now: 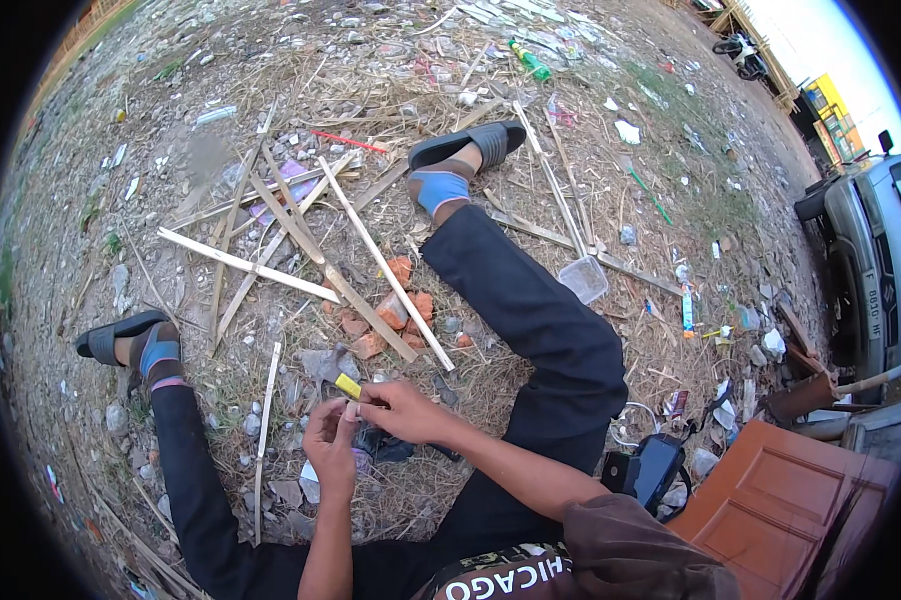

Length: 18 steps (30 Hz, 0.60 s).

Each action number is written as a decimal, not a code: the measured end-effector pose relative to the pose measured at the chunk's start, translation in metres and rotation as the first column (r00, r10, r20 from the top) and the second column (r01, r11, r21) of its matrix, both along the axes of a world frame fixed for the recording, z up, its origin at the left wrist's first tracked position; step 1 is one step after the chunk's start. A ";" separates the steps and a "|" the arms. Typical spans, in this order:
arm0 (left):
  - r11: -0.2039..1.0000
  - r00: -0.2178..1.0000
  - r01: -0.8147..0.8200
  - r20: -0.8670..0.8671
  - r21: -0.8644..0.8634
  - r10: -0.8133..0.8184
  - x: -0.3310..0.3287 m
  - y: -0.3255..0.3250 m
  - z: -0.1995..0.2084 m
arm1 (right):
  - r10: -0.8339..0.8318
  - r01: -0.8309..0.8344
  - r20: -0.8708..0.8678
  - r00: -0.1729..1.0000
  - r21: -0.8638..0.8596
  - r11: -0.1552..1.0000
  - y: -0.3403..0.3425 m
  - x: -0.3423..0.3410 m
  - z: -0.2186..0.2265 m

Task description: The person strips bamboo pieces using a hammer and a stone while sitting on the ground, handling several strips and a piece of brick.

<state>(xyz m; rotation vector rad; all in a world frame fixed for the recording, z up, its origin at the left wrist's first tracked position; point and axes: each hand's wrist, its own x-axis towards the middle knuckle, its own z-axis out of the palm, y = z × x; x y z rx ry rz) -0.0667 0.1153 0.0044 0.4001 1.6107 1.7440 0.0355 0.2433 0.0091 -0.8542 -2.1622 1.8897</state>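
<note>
My left hand (332, 442) and my right hand (400, 410) meet between my spread legs, fingertips close together. A small yellow rectangular object (348, 386) pokes up from the right hand's closed fingers; its kind is too small to tell. Between the thumbs sits a tiny pale thing (351, 411), pinched by the left hand and mostly hidden. Broken orange bricks (392, 310) lie just beyond the hands. A long pale wooden strip (385, 260) leans across them, with a browner strip (345, 285) beside it.
More wooden strips (245, 265) are crossed at the left, others (550, 180) by my right foot. A clear plastic container (583, 280) lies right of my knee. At the right are a black bag (660, 470), a brown wooden panel (770, 480) and a parked vehicle (870, 260). Litter covers the ground.
</note>
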 end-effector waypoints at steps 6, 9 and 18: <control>1.000 0.999 0.016 0.051 -0.017 -0.015 -0.013 -0.013 -0.015 | -0.060 0.053 -0.036 0.998 -0.175 0.983 -0.012 0.001 0.001; 1.000 0.996 -0.012 0.085 0.012 0.011 -0.011 -0.010 -0.014 | -0.094 0.060 -0.107 0.990 -0.288 0.956 -0.010 -0.002 -0.010; 0.999 0.999 -0.016 0.048 0.035 0.014 -0.011 -0.011 -0.006 | -0.140 0.133 -0.083 0.987 -0.089 0.987 0.049 0.021 0.040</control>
